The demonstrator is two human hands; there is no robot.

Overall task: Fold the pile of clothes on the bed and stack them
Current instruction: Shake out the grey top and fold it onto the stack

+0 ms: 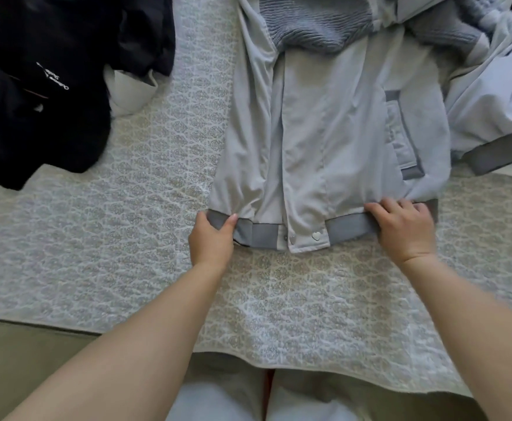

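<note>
1. One pale grey jacket (324,141) is lying face up on the quilted bedspread (127,238), its front panels overlapping down the middle and its darker grey hem band (348,226) lying nearest the person.
2. Two hands are working at that hem. The left hand (212,238) is pinching the left end of the band, thumb on top and fingers curled underneath.
3. The right hand (406,226) is gripping the right end of the band, its fingers curled over the fabric edge.
4. Two snap fasteners are showing at the hem: one heart-shaped (316,236) and one small round one (293,237).
5. One pocket with grey trim (403,138) is showing on the jacket's right panel.
6. One black garment (45,86) is lying heaped at far left, well apart from the jacket.
7. One ribbed blue-grey knit (318,22) is resting across the jacket's upper part.
8. More pale clothing (491,107) is bunching at the right, touching the jacket; the number of pieces cannot be told.
</note>
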